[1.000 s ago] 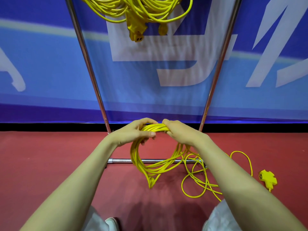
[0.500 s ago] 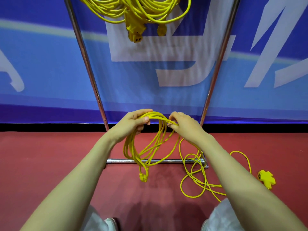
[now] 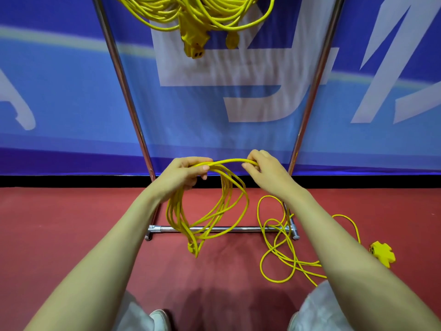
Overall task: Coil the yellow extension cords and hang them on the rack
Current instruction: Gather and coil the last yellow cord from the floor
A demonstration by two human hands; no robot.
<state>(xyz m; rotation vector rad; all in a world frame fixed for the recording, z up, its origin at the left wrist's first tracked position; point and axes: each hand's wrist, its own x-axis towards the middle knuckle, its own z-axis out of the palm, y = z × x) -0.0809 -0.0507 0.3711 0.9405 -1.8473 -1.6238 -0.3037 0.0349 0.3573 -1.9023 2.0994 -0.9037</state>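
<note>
The hands have drawn apart since a second ago, when they met over a tight bunch. The coil (image 3: 210,206) of the yellow extension cord (image 3: 229,161) now hangs open in a rounder loop just below the middle of the frame.

The left hand (image 3: 183,173) is clenched around the top of the coil, its fingers wrapped over the gathered turns and the thumb pressed along them. The right hand (image 3: 267,173) pinches the single strand that bridges the two hands, between thumb and curled fingers.

The coil's lower end, with its plug (image 3: 191,247), dangles in front of the base bar (image 3: 238,228) of the rack (image 3: 124,91). The uncoiled tail (image 3: 281,249) lies in slack loops on the red floor (image 3: 59,223) at lower right. It runs behind the right forearm towards the multi-outlet socket head (image 3: 381,253) near the right edge.

The cord looks light and limp. It bends freely, droops under its own weight and holds no shape, so the turns probably slide apart unless they are pinched together at one spot. The top of the bundle, where all the turns cross, seems the best place to hold it. The jacket looks smooth, so the feeding hand can likely let it slip through. The socket head is probably the heaviest part and may swing when lifted.

Another coiled cord (image 3: 191,13) already hangs at the top centre of the frame.
</note>
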